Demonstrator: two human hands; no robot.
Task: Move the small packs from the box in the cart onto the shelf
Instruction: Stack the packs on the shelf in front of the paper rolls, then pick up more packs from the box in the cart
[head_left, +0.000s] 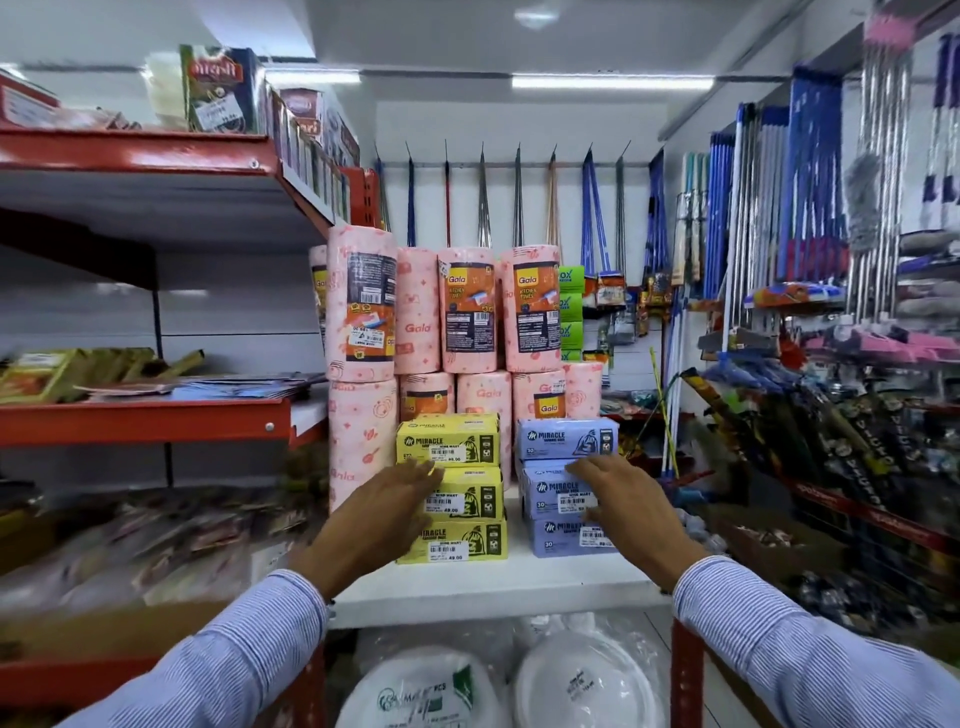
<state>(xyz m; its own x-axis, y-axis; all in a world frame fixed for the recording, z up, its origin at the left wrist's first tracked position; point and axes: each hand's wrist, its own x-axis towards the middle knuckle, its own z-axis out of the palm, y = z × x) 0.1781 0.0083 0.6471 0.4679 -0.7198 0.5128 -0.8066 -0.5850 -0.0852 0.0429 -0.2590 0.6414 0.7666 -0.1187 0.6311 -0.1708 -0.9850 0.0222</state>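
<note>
Two stacks of small garbage-bag packs stand on the white shelf (483, 584). The yellow packs (457, 441) form a stack of three on the left. The blue packs (566, 439) form a stack of three on the right. My left hand (384, 512) rests flat against the left front of the yellow stack, fingers spread. My right hand (623, 499) lies flat on the front of the blue stack, fingers over the middle pack. Neither hand grips a pack. The cart and its box are out of view.
Pink kitchen-towel rolls (467, 312) stand stacked right behind the packs. Wrapped white plates (587, 680) lie on the level below. Red shelving (145, 415) with goods runs along the left. Mops and brooms (810, 208) hang on the right and back walls.
</note>
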